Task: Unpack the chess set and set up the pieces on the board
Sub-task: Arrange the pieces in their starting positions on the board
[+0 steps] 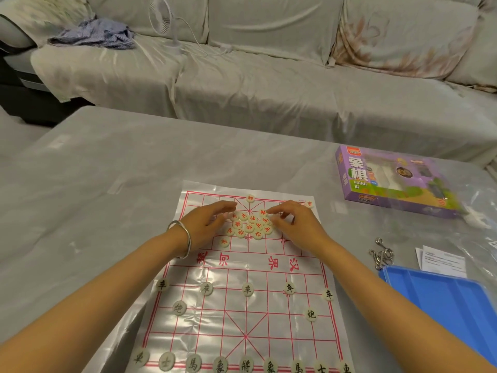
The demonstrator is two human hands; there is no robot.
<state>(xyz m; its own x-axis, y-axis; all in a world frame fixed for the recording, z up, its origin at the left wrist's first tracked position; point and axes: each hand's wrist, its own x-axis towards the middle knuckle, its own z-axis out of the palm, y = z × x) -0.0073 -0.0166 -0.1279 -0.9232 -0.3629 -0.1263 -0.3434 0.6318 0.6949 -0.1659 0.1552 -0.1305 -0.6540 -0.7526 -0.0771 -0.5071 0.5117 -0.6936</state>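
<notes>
— What lies nearest?
— Nine round cream chess pieces with black characters, in a row along the near edge of the clear plastic board sheet with a red grid. Beyond them two more sit well apart, left and right, then five in a line just short of the river band.

— And the hands?
— Both reach across the river to the far half, where a heap of round cream pieces with red characters lies bunched together. The left hand, a silver bangle on its wrist, is at the heap's left edge, fingers stretched loosely and holding nothing. The right hand is at the heap's right edge with fingers bent. One fingertip touches a red piece, but I cannot tell whether it grips it.

— Are any red ones out of the heap?
— A lone red piece sits mid-way along the far edge line, and a corner red piece sits near the far right corner.

— What is beside the board?
— On the grey-covered tabletop, to the right: a blue plastic tray, metal wire rings, white paper sheets, and farther off the purple cardboard chess box. Behind stands a grey-draped sofa.
</notes>
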